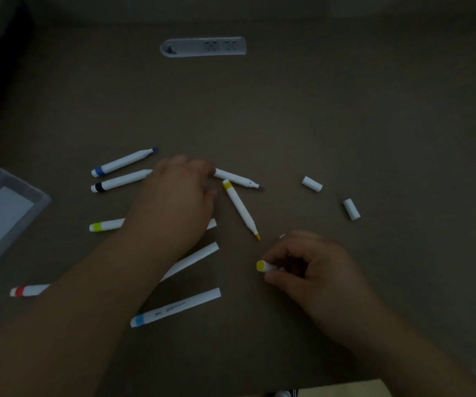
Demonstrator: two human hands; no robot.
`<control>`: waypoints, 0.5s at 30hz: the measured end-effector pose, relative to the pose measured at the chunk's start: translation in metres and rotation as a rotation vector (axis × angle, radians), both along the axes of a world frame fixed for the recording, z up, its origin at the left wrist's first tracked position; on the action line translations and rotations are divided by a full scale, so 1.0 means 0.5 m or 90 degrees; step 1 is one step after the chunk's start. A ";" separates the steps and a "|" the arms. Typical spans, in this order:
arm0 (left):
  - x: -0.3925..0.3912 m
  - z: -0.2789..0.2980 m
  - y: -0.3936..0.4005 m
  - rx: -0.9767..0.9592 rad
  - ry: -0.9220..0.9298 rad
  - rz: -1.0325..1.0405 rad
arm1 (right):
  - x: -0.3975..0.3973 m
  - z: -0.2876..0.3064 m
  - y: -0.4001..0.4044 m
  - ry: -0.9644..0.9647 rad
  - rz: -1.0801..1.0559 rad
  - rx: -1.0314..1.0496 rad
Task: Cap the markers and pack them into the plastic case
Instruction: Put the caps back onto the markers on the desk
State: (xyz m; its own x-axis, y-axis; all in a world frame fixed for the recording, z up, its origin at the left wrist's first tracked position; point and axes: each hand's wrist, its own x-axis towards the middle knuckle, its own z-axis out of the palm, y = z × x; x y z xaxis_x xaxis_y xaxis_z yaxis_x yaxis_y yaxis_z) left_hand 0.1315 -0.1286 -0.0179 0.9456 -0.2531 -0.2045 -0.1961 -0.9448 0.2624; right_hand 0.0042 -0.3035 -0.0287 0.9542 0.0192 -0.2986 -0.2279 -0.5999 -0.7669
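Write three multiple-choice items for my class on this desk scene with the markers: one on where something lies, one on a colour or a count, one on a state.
1. Where does the plastic case lie?
A. at the left edge of the desk
B. beside the loose caps on the right
C. under the right hand

2. How many loose white caps lie apart on the right of the desk?
A. none
B. two
C. five

3. In what state is the yellow-banded marker at the centre?
A. capped
B. uncapped, tip bare
C. packed in the case

Key: 1 A, the clear case sits at the far left. 2 B, one cap and another cap lie there. 3 B, its yellow tip shows, while the right hand pinches a yellow-ended cap.
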 end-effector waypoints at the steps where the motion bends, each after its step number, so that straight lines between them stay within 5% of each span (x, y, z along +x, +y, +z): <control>1: 0.009 -0.006 -0.004 -0.007 -0.023 -0.011 | 0.001 0.001 -0.007 0.001 -0.004 0.002; 10: 0.017 -0.022 -0.041 0.026 0.020 -0.275 | 0.005 0.009 -0.051 -0.012 -0.063 0.006; 15: 0.016 -0.040 -0.052 0.028 0.000 -0.296 | 0.009 0.007 -0.061 -0.011 -0.075 0.002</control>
State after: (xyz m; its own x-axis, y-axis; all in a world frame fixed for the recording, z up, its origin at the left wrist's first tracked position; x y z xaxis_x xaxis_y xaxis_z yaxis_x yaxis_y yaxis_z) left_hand 0.1396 -0.1548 -0.0379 0.7342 -0.6405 -0.2251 -0.6008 -0.7674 0.2240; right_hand 0.0088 -0.3340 -0.0250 0.9551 -0.0927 -0.2815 -0.2830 -0.5672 -0.7734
